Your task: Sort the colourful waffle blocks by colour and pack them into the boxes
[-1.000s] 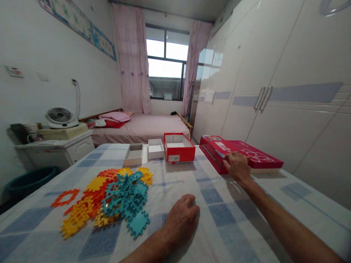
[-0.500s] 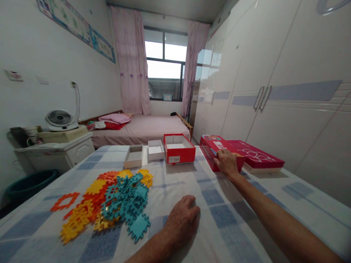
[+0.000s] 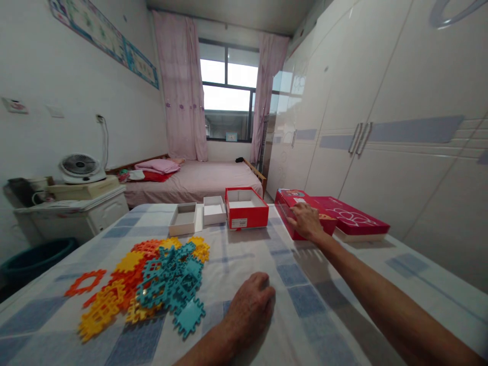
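Since a moment earlier, the right hand [image 3: 305,219] has slid leftward along the closed red printed box [image 3: 284,213], away from its right front corner, and now lies over its near top edge; whether that grip is clamped or merely resting, I cannot tell. Left of and nearer than this box, the left hand [image 3: 249,305] rests on the table [image 3: 236,259], its grip curled together. Farther left lie interlocking plastic pieces [image 3: 171,277]. Just left of the same box stands an open red box [image 3: 256,217]; just right, a flat maroon box [image 3: 360,216].
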